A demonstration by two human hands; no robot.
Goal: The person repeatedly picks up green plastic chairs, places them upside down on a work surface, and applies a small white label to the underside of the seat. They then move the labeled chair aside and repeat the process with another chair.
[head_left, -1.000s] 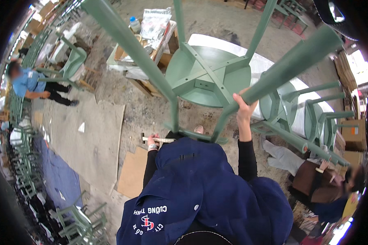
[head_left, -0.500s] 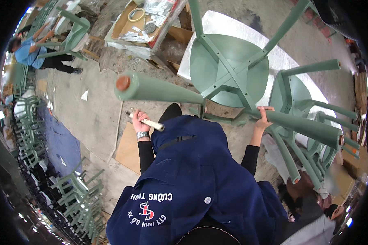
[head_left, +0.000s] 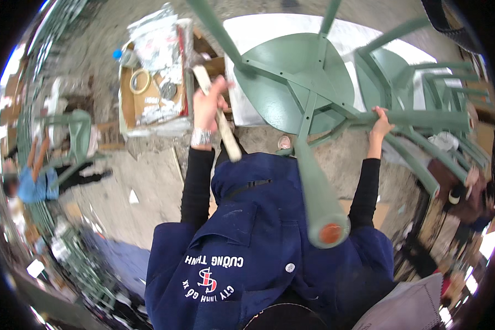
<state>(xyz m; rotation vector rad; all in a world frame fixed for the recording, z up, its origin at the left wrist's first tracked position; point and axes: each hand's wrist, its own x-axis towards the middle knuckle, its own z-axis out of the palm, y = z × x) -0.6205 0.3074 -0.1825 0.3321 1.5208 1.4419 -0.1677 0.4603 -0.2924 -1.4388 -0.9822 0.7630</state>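
Observation:
An upside-down green chair point(head_left: 327, 69) rests on a white padded surface, its legs pointing up and outward around crossed braces. Fingers of my right hand point(head_left: 380, 123) are wrapped round the base of its right-hand leg point(head_left: 432, 119). One leg point(head_left: 318, 190), tipped with a round orange-brown end, reaches toward my body. In my left hand point(head_left: 207, 107) is a pale stick-like tool point(head_left: 228, 137), held upright beside the seat's left edge; the hand is slightly blurred, and I cannot tell the tool's exact kind.
An open cardboard box point(head_left: 125, 104) with a tape roll point(head_left: 140, 81) and plastic bags stands left of the chair. More green chairs point(head_left: 388, 74) crowd the right side. Far left, a person in a blue shirt point(head_left: 38, 181) handles another chair. The padded surface point(head_left: 253, 27) is white.
The chair has turned, swinging its near leg from the left round toward my body. My left hand has risen with the pale tool toward the seat. My right hand still holds the chair.

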